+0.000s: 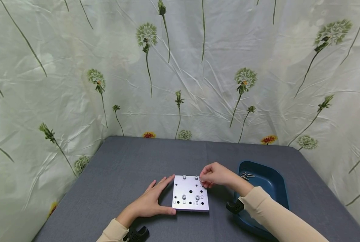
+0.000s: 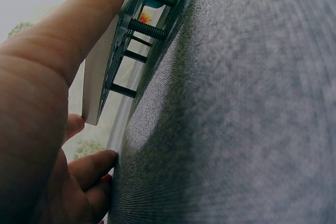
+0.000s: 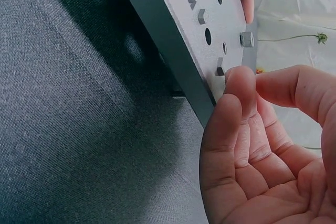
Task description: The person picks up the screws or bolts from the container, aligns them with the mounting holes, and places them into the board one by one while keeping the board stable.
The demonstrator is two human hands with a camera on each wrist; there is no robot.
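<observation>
A silver metal plate point(image 1: 190, 193) with holes and small slots stands raised off the cloth. Several cylinder-head screws point(image 1: 184, 197) sit in it, and their threaded shanks point(image 2: 147, 29) stick out below. My left hand point(image 1: 152, 198) holds the plate's left side, fingers spread, the thumb at the near corner and fingertips at the far one. At the far right corner, the thumb and fingers of my right hand point(image 1: 217, 175) pinch together just over the surface. What they hold looks like a screw, but the fingertips almost wholly hide it in the right wrist view.
A dark blue tray point(image 1: 278, 179) stands to the right, partly beneath my right forearm. Loose screws point(image 1: 247, 175) lie at its far left. Grey cloth point(image 1: 143, 154) covers the table, and a flowered curtain point(image 1: 198, 74) hangs behind its far edge.
</observation>
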